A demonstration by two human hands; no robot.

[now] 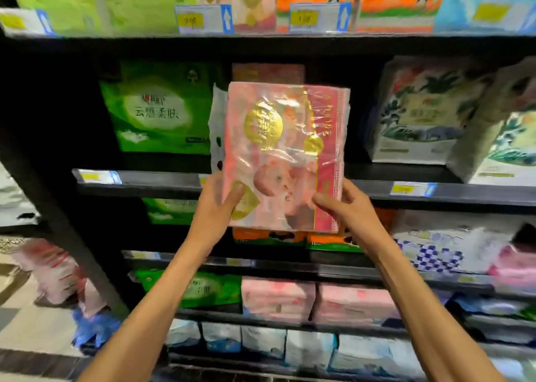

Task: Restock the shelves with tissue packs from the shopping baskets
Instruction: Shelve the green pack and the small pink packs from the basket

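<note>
Fingers (349, 189) and thumbs curled round the two bottom corners of a pink tissue pack (278, 155), left hand (216, 207) at 7 o'clock of it, right hand (348, 210) at 5 o'clock, both gripping through crinkled clear film. Pack held upright at mid-frame, in front of the middle shelf (377, 191), lower end overlapping the shelf's front rail; whether touching the board, impossible to tell. Gold round seal with large characters on the wrapper, too glare-struck to read, plus a red side strip of vertical script, likewise unreadable. At 9 o'clock, a glossy green pack (158, 111) printed 云感柔肤 on a white cloud shape. At 12 o'clock, mostly hidden behind the held pack, a second pink pack (268, 72). At 3 o'clock, soft block-shaped packs (420, 111) with a leaf-and-flower print, lettering blurred. Along the top shelf, yellow price tags (191, 20) with smeared digits beside blue panels bearing white up-arrows, and orange packs (316, 4) cut off by the frame edge. At 6 o'clock, pale pink packs (278, 297); at 4 o'clock, a blue-and-white checked pack (429, 257). Bare forearms entering from the bottom edge.
</note>
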